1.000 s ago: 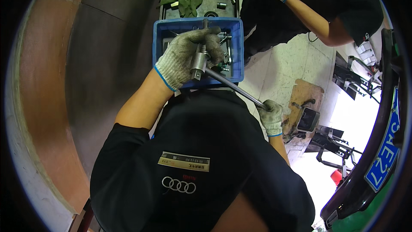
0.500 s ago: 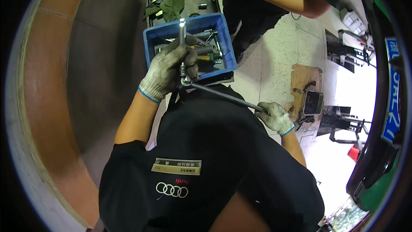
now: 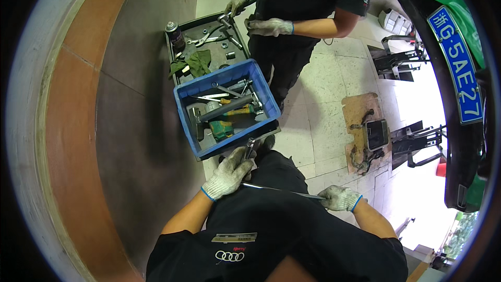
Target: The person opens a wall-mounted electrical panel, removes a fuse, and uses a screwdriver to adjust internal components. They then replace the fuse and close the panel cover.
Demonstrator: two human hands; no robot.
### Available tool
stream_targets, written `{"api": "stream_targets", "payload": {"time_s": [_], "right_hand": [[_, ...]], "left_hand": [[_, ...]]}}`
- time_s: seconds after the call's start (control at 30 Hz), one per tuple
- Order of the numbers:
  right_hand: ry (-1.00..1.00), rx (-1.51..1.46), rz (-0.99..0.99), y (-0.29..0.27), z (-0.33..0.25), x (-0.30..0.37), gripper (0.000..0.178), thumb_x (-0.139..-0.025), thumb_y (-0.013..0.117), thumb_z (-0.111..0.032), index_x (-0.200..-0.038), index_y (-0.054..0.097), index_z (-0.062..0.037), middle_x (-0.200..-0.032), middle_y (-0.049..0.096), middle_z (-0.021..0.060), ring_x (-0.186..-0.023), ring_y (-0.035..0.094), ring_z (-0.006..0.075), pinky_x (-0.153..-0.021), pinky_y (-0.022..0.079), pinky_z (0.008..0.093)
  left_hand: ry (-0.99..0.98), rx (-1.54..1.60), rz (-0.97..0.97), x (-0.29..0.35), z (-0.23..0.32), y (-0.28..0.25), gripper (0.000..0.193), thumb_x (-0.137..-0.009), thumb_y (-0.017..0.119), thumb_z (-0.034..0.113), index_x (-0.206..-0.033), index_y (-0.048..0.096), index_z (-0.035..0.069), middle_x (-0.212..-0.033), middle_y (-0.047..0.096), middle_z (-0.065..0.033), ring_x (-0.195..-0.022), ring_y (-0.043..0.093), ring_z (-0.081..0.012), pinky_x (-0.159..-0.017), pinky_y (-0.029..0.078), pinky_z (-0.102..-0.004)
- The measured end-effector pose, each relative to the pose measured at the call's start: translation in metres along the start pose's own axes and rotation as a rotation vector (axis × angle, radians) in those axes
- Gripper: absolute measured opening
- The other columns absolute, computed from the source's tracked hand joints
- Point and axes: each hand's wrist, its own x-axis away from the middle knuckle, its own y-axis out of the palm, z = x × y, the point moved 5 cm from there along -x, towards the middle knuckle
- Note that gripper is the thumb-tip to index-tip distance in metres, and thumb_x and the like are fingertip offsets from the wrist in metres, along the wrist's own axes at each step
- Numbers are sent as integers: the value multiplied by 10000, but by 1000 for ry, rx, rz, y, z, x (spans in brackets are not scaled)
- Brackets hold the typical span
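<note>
Both my hands wear whitish knit gloves with grey palms and hold one long-handled socket wrench (image 3: 282,190) across my front. My left hand (image 3: 229,173) is closed around its socket extension, whose shiny metal end (image 3: 251,145) sticks up past the fingers. The joint between extension and bar is mostly hidden by that hand. At the far end of the bar, my right hand (image 3: 340,198) has its fingers wrapped round the handle. Just ahead of my left hand stands a blue plastic bin (image 3: 237,139) of tools, among them a hammer (image 3: 224,109) and a green-and-yellow handle (image 3: 243,110).
Behind the bin, a dark tool tray (image 3: 213,20) carries a spray can (image 3: 175,35), a green cloth (image 3: 199,63) and pliers (image 3: 202,40). A co-worker's gloved hand (image 3: 237,3) holds a metal tool beside it. A car's rear with a blue plate (image 3: 455,65) stands right.
My view has shifted, so the bin and tray show more fully. My left hand has come away from over the bin toward my body, still holding the socket wrench with the right.
</note>
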Motion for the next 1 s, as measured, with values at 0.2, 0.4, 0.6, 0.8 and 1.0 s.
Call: {"api": "stream_targets", "payload": {"time_s": [0.2,0.4,0.6,0.8,1.0], "right_hand": [[-84,41,-53,16,34,-2,338,-958,584,-309,-1132,734,-61,-1025,738,229,-992,709,382,-886,548,455],[-183,15,-89,38,92,22,377,-930,575,-263,-1199,702,-32,-1085,740,211,-1039,698,373,-915,539,448],[-174,63,-32,65,136,57,364,-895,535,-274,-1121,720,-57,-1055,735,195,-1043,695,376,-898,538,476],[-268,-118,86,135,179,72,355,-880,537,-298,-1054,728,-55,-996,727,201,-975,682,383,-851,526,500],[-272,-226,111,244,189,73,336,-899,545,-306,-1065,697,-57,-1001,720,187,-950,663,383,-849,510,483]], "left_hand": [[3,-412,446,21,-23,45,492,-1013,577,222,-1423,487,-35,-1210,663,-320,-1115,657,-490,-965,530,-474],[-229,-754,507,37,-32,117,544,-1013,573,365,-1370,574,-47,-1238,674,-303,-1148,648,-472,-982,527,-490],[-234,-740,602,62,-44,170,413,-1023,567,381,-1174,655,7,-984,696,-294,-911,656,-519,-825,530,-539],[64,-568,89,61,-53,211,271,-1008,605,267,-1060,651,5,-795,635,-175,-772,670,-341,-724,544,-429],[-220,186,-117,87,-124,232,216,-1004,608,230,-961,613,18,-766,665,-95,-701,685,-230,-691,552,-382]]}}
